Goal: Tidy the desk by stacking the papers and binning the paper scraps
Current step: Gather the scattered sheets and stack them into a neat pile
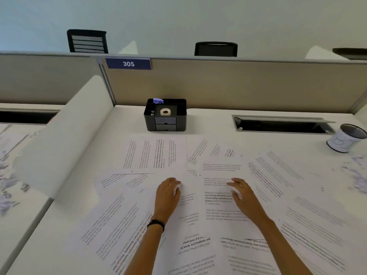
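Several printed paper sheets (155,155) lie spread and overlapping across the white desk (214,120). My left hand (167,195) rests on the sheets at the centre, its fingers loosely curled with something white, perhaps a paper edge or scrap, showing under the fingertips. My right hand (241,195) lies just to its right on another sheet (220,197), fingers bent and pointing left, holding nothing that I can see. Paper scraps (357,175) are scattered at the desk's right edge. A small white cup-like bin (344,139) leans tilted at the far right.
A black desk organiser (166,115) with a tape roll stands at the back centre. A cable slot (282,124) opens in the desk at the back right. A white divider (65,135) bounds the left side, with more scraps (8,187) on the neighbouring desk. A partition runs behind.
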The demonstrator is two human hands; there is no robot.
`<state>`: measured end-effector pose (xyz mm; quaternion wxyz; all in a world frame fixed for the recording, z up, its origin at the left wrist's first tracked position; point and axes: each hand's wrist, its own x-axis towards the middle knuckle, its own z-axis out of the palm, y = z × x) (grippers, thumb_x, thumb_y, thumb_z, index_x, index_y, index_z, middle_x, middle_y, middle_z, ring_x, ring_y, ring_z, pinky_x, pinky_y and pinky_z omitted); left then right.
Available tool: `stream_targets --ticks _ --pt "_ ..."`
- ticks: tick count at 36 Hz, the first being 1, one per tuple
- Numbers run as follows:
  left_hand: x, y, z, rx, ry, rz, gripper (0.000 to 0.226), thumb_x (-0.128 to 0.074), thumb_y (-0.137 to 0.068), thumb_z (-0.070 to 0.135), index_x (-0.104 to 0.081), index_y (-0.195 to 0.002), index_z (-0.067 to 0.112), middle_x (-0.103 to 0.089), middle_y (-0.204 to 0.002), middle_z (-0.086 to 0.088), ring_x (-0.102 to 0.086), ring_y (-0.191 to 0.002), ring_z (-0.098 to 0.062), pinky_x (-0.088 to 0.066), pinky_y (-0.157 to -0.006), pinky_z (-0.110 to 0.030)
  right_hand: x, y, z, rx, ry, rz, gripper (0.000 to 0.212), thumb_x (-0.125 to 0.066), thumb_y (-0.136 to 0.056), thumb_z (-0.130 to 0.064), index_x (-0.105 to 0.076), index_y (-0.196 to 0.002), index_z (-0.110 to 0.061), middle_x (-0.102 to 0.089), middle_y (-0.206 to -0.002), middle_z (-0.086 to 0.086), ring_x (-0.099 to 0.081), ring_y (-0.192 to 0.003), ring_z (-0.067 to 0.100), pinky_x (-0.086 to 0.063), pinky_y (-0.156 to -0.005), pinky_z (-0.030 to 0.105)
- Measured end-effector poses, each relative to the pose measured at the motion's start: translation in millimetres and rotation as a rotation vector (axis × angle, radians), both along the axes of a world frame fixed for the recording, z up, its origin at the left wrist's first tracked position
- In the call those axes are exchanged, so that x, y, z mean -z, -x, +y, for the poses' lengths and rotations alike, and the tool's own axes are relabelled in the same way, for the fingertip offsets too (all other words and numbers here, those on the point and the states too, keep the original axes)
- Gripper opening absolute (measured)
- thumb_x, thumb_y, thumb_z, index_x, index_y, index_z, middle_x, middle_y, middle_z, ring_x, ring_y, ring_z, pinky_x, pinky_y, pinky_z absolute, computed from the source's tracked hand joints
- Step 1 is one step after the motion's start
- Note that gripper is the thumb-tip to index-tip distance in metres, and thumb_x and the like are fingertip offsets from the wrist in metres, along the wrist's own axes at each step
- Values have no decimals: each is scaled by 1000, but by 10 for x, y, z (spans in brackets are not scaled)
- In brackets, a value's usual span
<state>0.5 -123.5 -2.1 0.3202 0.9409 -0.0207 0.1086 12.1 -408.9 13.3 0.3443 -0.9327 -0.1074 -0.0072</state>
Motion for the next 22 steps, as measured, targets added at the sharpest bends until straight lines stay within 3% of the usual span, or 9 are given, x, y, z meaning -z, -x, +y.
stream_targets --ticks 6,10,13,17,22 --pt "-31 232 -132 -30 26 21 22 -56 -89 12 -64 -110 11 -59 -121 -6 -53 -111 -23 -34 -94 -24 105 240 -207 63 -31 29 35 -52 -92 -12 -52 -126 -20 -35 -138 -8 -32 -132 15 -21 -108 24" --pt "-31 391 5 -95 44 47 29 -47 -90 27 -64 -110 14 -58 -122 -5 -53 -112 -23 -36 -94 -26 186 353 -255 65 -16 49 41 -52 -92 -21 -45 -133 -23 -26 -149 1 -21 -138 16 -13 -114 31" --pt "-41 550 183 -202 59 53 24 -56 -90 13 -62 -114 13 -55 -126 -6 -50 -116 -25 -34 -97 -28 221 376 -250 36 31 24 44 -52 -92 -27 -44 -135 -19 -23 -151 3 -17 -140 20 -10 -117 40" --pt "-90 820 435 -381 86 70 27 -53 -92 12 -61 -118 11 -51 -130 -8 -44 -121 -26 -33 -101 -34 260 369 -225 28 151 0 57 -35 -89 -48 -41 -137 -18 -21 -152 7 -13 -141 18 -3 -115 35" --pt "-70 1151 628 -655 38 21 31 -59 -86 5 -60 -118 7 -50 -131 -18 -45 -121 -36 -34 -104 -47 260 376 -69 70 211 7 67 -19 -87 -52 -40 -137 -14 -27 -149 14 -22 -139 27 -7 -114 49"
